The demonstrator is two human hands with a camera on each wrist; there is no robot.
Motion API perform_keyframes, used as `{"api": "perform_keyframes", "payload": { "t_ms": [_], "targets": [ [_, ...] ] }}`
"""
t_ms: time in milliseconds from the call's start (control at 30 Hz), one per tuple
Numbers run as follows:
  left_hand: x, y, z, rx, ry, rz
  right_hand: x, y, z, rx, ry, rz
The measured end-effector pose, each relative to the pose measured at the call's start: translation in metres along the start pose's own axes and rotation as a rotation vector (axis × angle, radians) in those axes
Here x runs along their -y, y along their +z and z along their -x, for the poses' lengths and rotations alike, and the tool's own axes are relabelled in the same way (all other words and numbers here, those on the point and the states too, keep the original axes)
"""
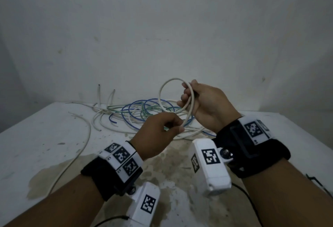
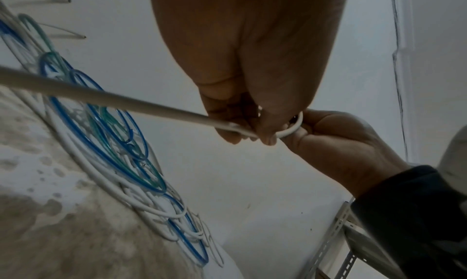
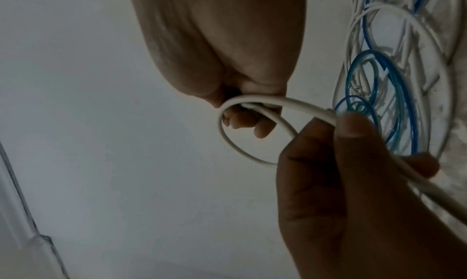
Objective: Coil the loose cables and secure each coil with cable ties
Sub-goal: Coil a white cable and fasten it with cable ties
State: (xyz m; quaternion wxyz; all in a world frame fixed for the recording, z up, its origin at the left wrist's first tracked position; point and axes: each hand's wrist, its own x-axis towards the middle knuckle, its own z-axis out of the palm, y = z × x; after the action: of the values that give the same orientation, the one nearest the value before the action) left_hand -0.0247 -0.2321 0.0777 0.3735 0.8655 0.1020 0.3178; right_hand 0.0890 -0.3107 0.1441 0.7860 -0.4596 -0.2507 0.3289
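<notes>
1. Step in hand (judged): winding the first turns of one white cable [image 1: 173, 97] into a coil. One loop is formed and stands upright above the table [image 1: 36, 136], at about 1 o'clock from the head view's centre.
2. Right hand [image 1: 203, 104]: fingers curled round the loop's right side, where the turns cross. It holds the coil.
3. Left hand [image 1: 158, 131]: thumb and forefinger pinch the cable's running part just below the loop, at about 7 o'clock from the right hand. The free length trails off left from the pinch across the table.
4. Pile [image 1: 144, 113] of other white, blue and green cables lies on the table behind the hands, at 12 o'clock from the left hand, still loose and tangled.
5. No cable ties can be made out in any view.
6. To do it well (judgement):
   - Keep the right-hand grip at one fixed crossing point; lay each new turn there.
   - Let the cable slide through the left pinch, rolling it slightly so it does not twist or kink.
   - Match each turn to the first loop.
   - The cable looks stiff; expect spring-back if the grip loosens.
   - Watch that the tail does not snag the pile.
</notes>
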Motion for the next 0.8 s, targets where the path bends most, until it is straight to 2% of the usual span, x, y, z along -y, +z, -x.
{"api": "perform_keyframes", "payload": {
  "t_ms": [167,267,367,400,500,533,633,800],
  "targets": [
    [0.001,0.003,-0.002,0.077,0.082,-0.110,0.000,-0.007,0.001,0.035,0.032,0.125],
    [0.006,0.004,-0.002,0.067,0.115,-0.142,-0.003,-0.011,0.003,0.050,0.054,0.155],
    [0.007,0.001,-0.001,0.030,0.178,-0.190,-0.007,-0.014,0.003,0.018,-0.002,0.210],
    [0.007,-0.001,-0.003,-0.025,0.185,-0.189,-0.008,-0.014,0.004,0.017,-0.031,0.228],
    [0.006,-0.012,-0.017,-0.300,0.191,-0.135,-0.010,-0.015,0.007,0.064,-0.065,0.316],
    [0.005,-0.016,-0.022,-0.332,0.183,-0.138,-0.011,-0.015,0.009,0.086,-0.064,0.347],
    [0.004,-0.024,-0.034,-0.271,0.127,-0.112,-0.012,-0.015,0.011,0.138,-0.064,0.368],
    [0.003,-0.024,-0.040,-0.199,0.173,-0.100,-0.018,-0.015,0.013,0.182,-0.011,0.293]
  ]
}}
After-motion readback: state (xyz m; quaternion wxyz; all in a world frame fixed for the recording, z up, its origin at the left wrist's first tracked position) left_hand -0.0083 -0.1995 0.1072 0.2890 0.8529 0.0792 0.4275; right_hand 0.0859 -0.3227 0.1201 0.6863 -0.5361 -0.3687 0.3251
